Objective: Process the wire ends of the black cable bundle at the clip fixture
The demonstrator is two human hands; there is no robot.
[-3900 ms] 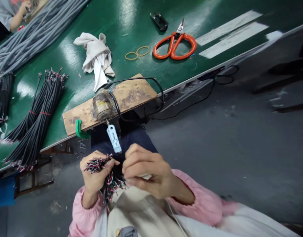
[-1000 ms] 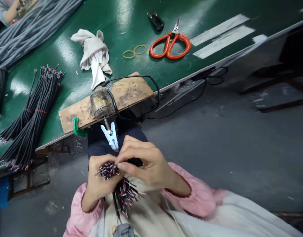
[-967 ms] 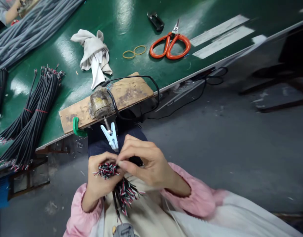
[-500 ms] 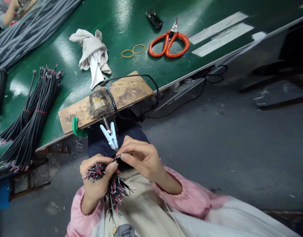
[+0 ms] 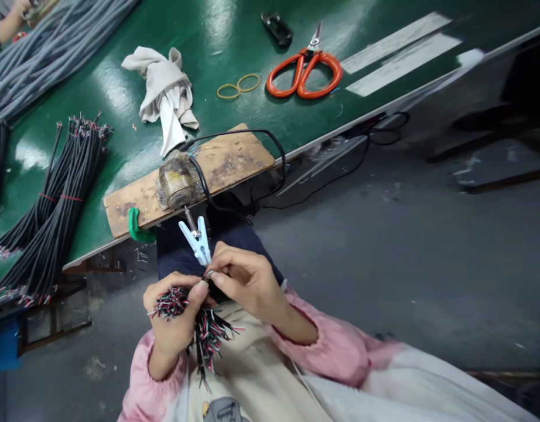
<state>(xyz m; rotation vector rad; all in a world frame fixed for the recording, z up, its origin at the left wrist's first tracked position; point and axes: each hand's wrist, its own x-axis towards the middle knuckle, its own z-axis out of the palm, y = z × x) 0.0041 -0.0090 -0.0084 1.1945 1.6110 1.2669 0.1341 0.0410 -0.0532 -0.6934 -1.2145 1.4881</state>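
Note:
My left hand (image 5: 175, 316) is closed round a bundle of black cables (image 5: 170, 302) whose red, white and black wire ends fan out. More stripped ends (image 5: 212, 334) of cables hang below that hand. With thumb and forefinger, my right hand (image 5: 248, 280) pinches the tip of one cable (image 5: 207, 273), which also passes by the left thumb. Just above the fingertips is a light blue clothespin (image 5: 200, 243), fixed on the metal shaft (image 5: 190, 220) of a small motor (image 5: 177, 180). The motor sits on a wooden board (image 5: 228, 161).
A green clamp (image 5: 137, 225) grips the board at the table edge. On the green table (image 5: 226, 35) lie cable bundles (image 5: 72, 176), a crumpled cloth (image 5: 162, 88), rubber bands (image 5: 238, 87), orange-handled scissors (image 5: 304, 73), a black tool (image 5: 276, 29) and grey cables (image 5: 63, 53). Another person's hand (image 5: 13, 22) shows top left.
My right fingers have brought the cable tip slightly up and left, closer to the clothespin. The left hand keeps its hold on the bundle. The view has shifted a little.

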